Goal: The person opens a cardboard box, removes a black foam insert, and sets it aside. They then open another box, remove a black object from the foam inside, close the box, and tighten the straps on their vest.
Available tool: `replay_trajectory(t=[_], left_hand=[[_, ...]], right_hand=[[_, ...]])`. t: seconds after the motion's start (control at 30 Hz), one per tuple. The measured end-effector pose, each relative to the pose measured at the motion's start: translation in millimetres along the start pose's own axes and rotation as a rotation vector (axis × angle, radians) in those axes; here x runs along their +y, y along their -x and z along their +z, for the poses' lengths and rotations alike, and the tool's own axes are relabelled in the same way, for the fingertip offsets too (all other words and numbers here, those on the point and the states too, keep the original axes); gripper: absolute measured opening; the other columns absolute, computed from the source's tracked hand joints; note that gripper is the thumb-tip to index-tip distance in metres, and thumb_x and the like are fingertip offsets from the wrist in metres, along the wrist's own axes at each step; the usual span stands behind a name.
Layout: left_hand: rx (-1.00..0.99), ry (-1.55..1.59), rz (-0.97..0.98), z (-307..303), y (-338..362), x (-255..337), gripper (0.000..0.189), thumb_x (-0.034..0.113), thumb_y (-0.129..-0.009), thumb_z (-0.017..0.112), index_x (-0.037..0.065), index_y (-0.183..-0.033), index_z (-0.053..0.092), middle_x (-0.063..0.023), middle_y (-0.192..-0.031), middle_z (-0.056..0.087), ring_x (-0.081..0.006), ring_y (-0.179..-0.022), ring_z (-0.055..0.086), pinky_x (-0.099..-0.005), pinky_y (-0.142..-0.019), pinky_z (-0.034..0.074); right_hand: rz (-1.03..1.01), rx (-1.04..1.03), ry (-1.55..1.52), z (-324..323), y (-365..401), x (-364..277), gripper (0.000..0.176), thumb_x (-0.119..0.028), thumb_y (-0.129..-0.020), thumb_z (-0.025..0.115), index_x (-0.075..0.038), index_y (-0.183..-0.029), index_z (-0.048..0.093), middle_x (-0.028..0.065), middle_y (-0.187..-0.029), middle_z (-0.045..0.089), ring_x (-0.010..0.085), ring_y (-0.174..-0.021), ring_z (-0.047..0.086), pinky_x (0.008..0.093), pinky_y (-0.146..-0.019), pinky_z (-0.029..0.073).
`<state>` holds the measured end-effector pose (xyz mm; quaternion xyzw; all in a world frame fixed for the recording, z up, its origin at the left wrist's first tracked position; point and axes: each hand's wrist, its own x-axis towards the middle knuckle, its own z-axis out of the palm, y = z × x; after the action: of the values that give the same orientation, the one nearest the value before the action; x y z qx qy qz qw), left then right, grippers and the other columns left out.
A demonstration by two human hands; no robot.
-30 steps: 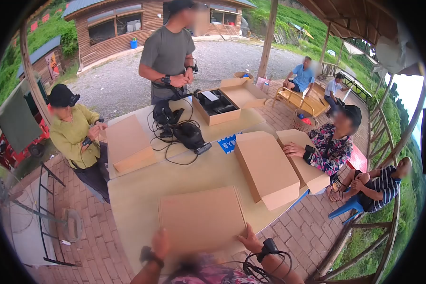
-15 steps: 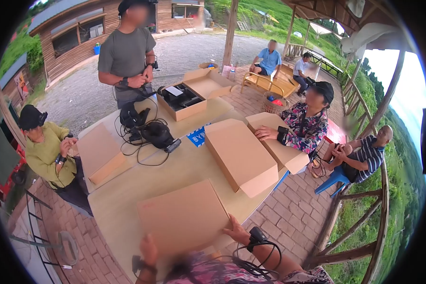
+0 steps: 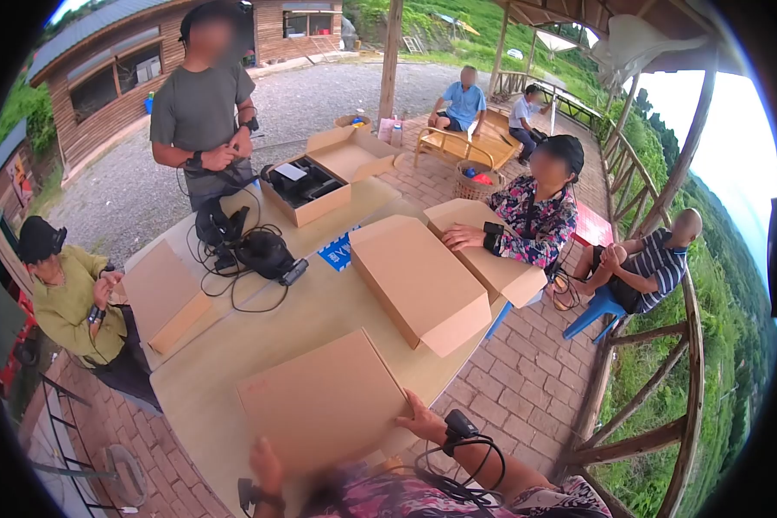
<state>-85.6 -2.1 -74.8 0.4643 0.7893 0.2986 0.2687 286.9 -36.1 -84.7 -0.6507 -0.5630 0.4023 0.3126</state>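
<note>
Left hand [image 3: 267, 464] and right hand [image 3: 425, 420] seemingly hold the carton's [image 3: 321, 395] side edges, open tabletop [image 3: 319, 312] beyond.

Brown on the nearest cardboard box [image 3: 324, 401], with faint red print [image 3: 257, 385]; pale tan across the bench [image 3: 293, 332]; blue with white characters on the label [image 3: 335, 254]; pink flowers over black on the blouse [image 3: 527, 211]; white stripes over navy on the polo shirt [image 3: 665, 259].
</note>
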Motion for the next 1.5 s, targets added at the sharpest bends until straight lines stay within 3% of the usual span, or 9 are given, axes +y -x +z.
replay_trajectory(t=[0.6, 1.03, 1.1, 1.5], left_hand=[[0.035, 0.047, 0.011, 5.3, -4.1, -8.2, 0.047, 0.038, -0.09, 0.045, -0.007, -0.091, 0.058, -0.025, -0.085, 0.061, -0.0416, -0.081, 0.057, -0.0488, -0.072, 0.042], [0.038, 0.035, 0.0, 10.3, -8.4, -19.6, 0.047, 0.038, -0.089, 0.046, -0.008, -0.091, 0.057, -0.0262, -0.087, 0.061, -0.0423, -0.084, 0.057, -0.0487, -0.075, 0.043], [0.135, 0.051, 0.087, 15.3, -9.4, -24.2, 0.052, 0.044, -0.09, 0.044, -0.006, -0.08, 0.056, -0.0268, -0.078, 0.06, -0.0424, -0.074, 0.057, -0.0479, -0.067, 0.043], [0.104, 0.056, 0.064, 10.9, -6.8, -18.7, 0.053, 0.045, -0.09, 0.044, -0.006, -0.08, 0.056, -0.0273, -0.077, 0.06, -0.0434, -0.074, 0.057, -0.0483, -0.067, 0.043]], right_hand=[[0.057, -0.018, -0.03, -2.8, 1.6, -11.4, 0.082, -0.028, -0.079, 0.067, 0.002, -0.139, 0.02, 0.0256, -0.137, 0.032, 0.0321, -0.129, 0.032, 0.0362, -0.106, 0.028], [0.046, -0.033, -0.029, -1.6, 0.4, -7.9, 0.084, -0.029, -0.079, 0.066, 0.0, -0.14, 0.017, 0.0248, -0.14, 0.029, 0.0325, -0.131, 0.028, 0.0374, -0.107, 0.025], [0.05, -0.034, -0.03, -1.7, 0.2, -8.6, 0.083, -0.029, -0.079, 0.066, 0.0, -0.14, 0.018, 0.0247, -0.139, 0.03, 0.0324, -0.131, 0.029, 0.0371, -0.107, 0.026], [0.042, -0.026, -0.017, -2.0, 0.7, -11.0, 0.082, -0.027, -0.079, 0.067, 0.001, -0.139, 0.019, 0.0247, -0.138, 0.032, 0.032, -0.13, 0.03, 0.0368, -0.107, 0.026]])
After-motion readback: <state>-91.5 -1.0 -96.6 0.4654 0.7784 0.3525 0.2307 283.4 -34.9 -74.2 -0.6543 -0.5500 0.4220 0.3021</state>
